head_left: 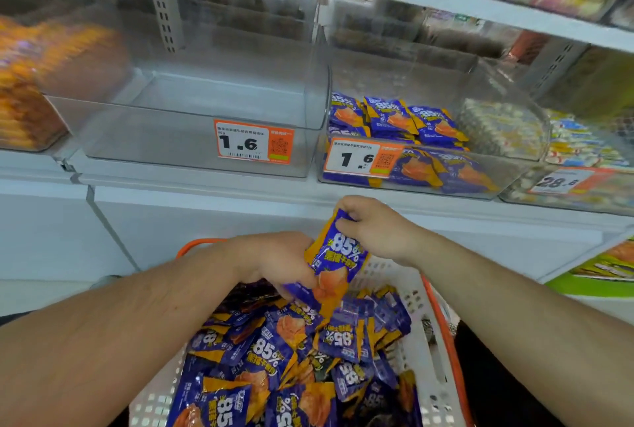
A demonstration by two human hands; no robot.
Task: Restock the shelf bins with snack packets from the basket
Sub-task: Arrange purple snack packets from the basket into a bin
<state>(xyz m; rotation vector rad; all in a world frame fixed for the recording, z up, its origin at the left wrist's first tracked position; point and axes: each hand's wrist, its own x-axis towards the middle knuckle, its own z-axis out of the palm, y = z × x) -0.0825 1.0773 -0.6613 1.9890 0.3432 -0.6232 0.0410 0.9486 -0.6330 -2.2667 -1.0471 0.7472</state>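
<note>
A purple-and-orange snack packet (pixel 338 251) marked 85% is hanging just above the basket, and the right hand (pixel 372 227) is pinching its top edge between curled fingers and thumb. The left hand (pixel 281 263) is curling round the packet's lower left side and is also gripping more packets (pixel 308 292) bunched beneath it. Below them, the white basket (pixel 417 292) with its orange rim is holding a deep heap of the same loose packets (pixel 274 358), so most of the stock is judged still waiting to go up. Farther off on the shelf, the clear bin on the right (pixel 494 107) is sitting only partly filled with matching packets, behind a 1.6 price tag (pixel 356 159). The clear bin on the left (pixel 192 152), carrying its own 1.6 tag, is showing no packets at all.
</note>
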